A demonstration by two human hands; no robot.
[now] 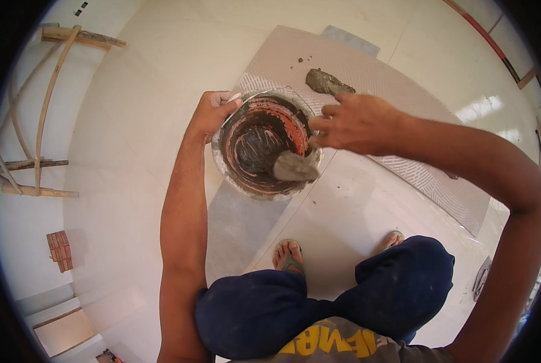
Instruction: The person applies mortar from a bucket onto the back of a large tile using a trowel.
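Observation:
A round bucket (217,158) caked with grey mortar stands tilted in front of me, with reddish streaks round its inner wall. My left hand (213,114) is closed on the bucket's wire handle at its left rim. Above the right side of the bucket, my right hand (358,124) has its fingers curled round a trowel, whose grip they hide. The trowel's mortar-covered blade (296,167) reaches over the bucket's opening. Wet mortar (255,148) lies inside. Just beyond my right hand, a lump of mortar (325,81) rests on a large tile (282,54) with a ridged, pinkish-grey surface.
Pale tiled floor (143,121) surrounds me, with a grey strip (240,227) beneath the bucket. My sandalled feet (288,254) are close to the bucket. Wooden poles (56,103) lean by the left wall, near stacked bricks (59,251). A grey piece (352,40) juts from behind the tile.

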